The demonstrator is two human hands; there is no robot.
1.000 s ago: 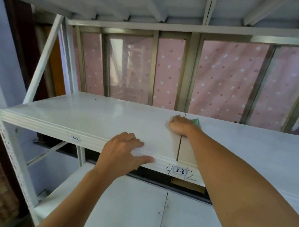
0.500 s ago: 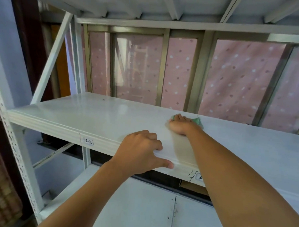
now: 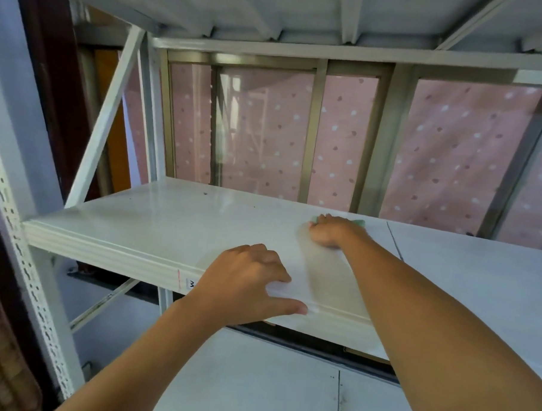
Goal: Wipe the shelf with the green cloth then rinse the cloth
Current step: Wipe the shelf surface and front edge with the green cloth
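On the shelf (image 3: 157, 225), the right hand (image 3: 332, 231) presses the cloth (image 3: 359, 222) behind the left hand (image 3: 244, 285) at its front edge.

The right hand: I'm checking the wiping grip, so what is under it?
Under the right hand green cloth peeks out past the fingers, pressed on the white shelf. Most of the cloth, and the shelf below it, is covered.

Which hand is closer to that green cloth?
The right hand: it lies on the green cloth, pressing it to the shelf. The left hand rests apart, on the shelf's front edge.
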